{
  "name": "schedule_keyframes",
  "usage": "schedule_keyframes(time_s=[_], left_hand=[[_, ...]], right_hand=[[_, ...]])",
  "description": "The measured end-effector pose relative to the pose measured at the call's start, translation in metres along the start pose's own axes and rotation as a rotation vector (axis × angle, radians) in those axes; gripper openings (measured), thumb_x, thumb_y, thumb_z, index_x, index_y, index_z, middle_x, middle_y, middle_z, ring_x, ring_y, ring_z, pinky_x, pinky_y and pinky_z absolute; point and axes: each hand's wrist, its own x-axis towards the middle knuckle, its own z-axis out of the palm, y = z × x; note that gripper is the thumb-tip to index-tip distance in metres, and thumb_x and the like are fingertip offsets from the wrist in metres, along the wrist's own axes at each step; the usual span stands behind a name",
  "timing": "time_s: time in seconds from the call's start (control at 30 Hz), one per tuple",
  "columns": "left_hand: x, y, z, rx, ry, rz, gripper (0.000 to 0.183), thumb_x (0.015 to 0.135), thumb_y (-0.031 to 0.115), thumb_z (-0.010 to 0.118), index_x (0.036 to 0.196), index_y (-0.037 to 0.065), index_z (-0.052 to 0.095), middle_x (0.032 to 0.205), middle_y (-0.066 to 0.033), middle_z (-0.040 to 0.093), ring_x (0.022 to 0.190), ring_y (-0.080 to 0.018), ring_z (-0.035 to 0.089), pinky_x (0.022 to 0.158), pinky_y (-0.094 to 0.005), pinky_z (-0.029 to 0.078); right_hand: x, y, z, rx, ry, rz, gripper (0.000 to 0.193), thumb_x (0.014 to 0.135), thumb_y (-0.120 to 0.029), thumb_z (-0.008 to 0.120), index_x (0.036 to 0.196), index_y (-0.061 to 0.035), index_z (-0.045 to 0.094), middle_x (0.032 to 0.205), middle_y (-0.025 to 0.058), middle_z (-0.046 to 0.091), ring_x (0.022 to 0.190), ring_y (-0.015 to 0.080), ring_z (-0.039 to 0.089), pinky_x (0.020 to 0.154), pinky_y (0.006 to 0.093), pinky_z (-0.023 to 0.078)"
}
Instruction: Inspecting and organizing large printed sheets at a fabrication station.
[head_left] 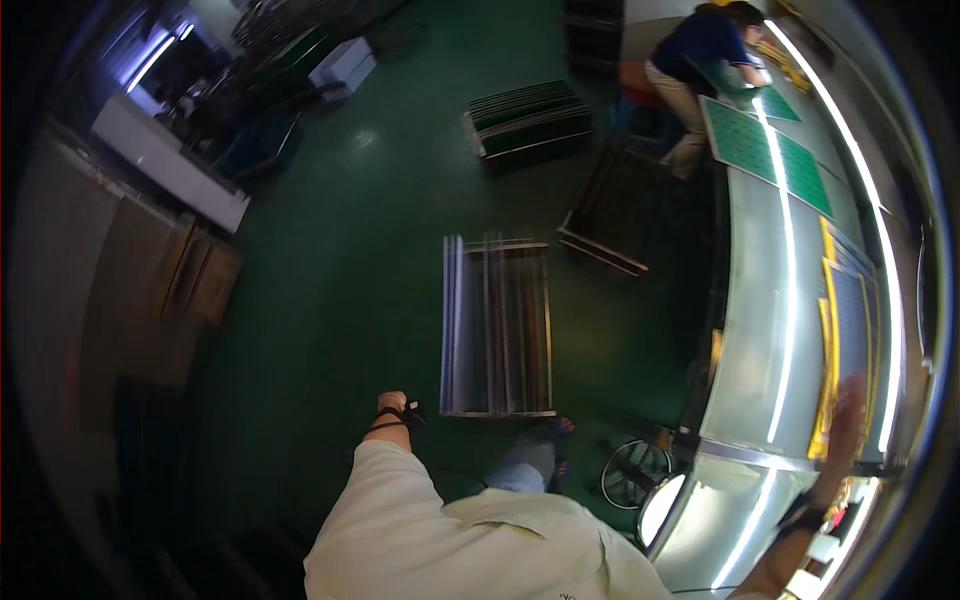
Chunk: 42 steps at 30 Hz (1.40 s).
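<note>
My right hand, smeared by motion, is over the lower end of a screen-like panel with yellow edging on the glossy workbench. Whether it touches or grips the panel cannot be made out. A dark band circles that wrist. Down at my side, my left hand hangs above the green floor, with a black strap at its wrist and its fingers mostly hidden. Just ahead of me on the floor stands a rack of upright thin panels, blurred, to the right of my left hand.
A co-worker leans over green perforated panels at the bench's far end. Another panel-filled rack and a dark rack stand on the floor. A round stool is close by my right. Cardboard boxes line the left.
</note>
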Motion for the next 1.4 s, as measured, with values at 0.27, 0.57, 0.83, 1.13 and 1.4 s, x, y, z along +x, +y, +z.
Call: schedule_keyframes(time_s=[0.27, 0.57, 0.83, 1.13, 1.4], left_hand=[[0.028, 0.196, -0.079, -0.893, 0.296, 0.101, 0.021, 0.079, 0.022, 0.050, 0.083, 0.005, 0.061, 0.081, -0.0144, 0.061, 0.078, -0.0290, 0.058, 0.071, -0.0372, 0.046], [0.116, 0.257, -0.076, -0.395, 0.238, 0.017, 0.029, 0.082, 0.029, 0.050, 0.094, 0.004, 0.058, 0.098, -0.0184, 0.058, 0.088, -0.0305, 0.058, 0.075, -0.0395, 0.048], [0.111, 0.211, -0.109, -0.311, 0.533, 0.311, 0.017, 0.075, 0.022, 0.051, 0.073, 0.007, 0.059, 0.074, -0.0148, 0.061, 0.070, -0.0330, 0.059, 0.063, -0.0436, 0.047], [-0.185, 0.054, -0.364, -0.612, 0.618, 0.718, 0.024, 0.074, 0.012, 0.056, 0.057, 0.000, 0.044, 0.050, -0.0123, 0.042, 0.043, -0.0235, 0.039, 0.042, -0.0320, 0.031], [-0.266, -0.035, -0.391, -0.532, 0.820, 0.648, 0.018, 0.076, 0.010, 0.056, 0.064, -0.001, 0.049, 0.055, -0.0134, 0.044, 0.047, -0.0249, 0.043, 0.046, -0.0311, 0.036]], right_hand=[[-0.179, -0.262, 0.031, 1.993, -0.929, 0.341, 0.028, 0.081, -0.021, 0.055, 0.098, 0.0011, 0.052, 0.079, 0.0120, 0.061, 0.069, 0.0175, 0.059, 0.062, 0.0282, 0.048], [-0.221, -0.314, 0.029, 1.817, -1.132, 0.778, 0.029, 0.085, -0.017, 0.052, 0.105, 0.0040, 0.051, 0.090, 0.0132, 0.060, 0.083, 0.0191, 0.058, 0.074, 0.0289, 0.047], [-0.231, -0.355, 0.049, 1.810, -1.157, 0.693, 0.026, 0.083, -0.012, 0.054, 0.104, 0.0028, 0.053, 0.092, 0.0130, 0.060, 0.082, 0.0193, 0.057, 0.075, 0.0294, 0.046], [-0.046, -0.524, 0.072, 1.968, -0.578, 0.048, 0.037, 0.087, -0.025, 0.046, 0.114, 0.0017, 0.047, 0.108, 0.0103, 0.053, 0.101, 0.0159, 0.048, 0.087, 0.0265, 0.036], [-0.003, -0.601, -0.048, 2.838, -1.168, 0.178, 0.060, 0.088, -0.052, 0.027, 0.127, -0.0073, 0.033, 0.129, 0.0073, 0.038, 0.118, 0.0209, 0.035, 0.099, 0.0340, 0.025]])
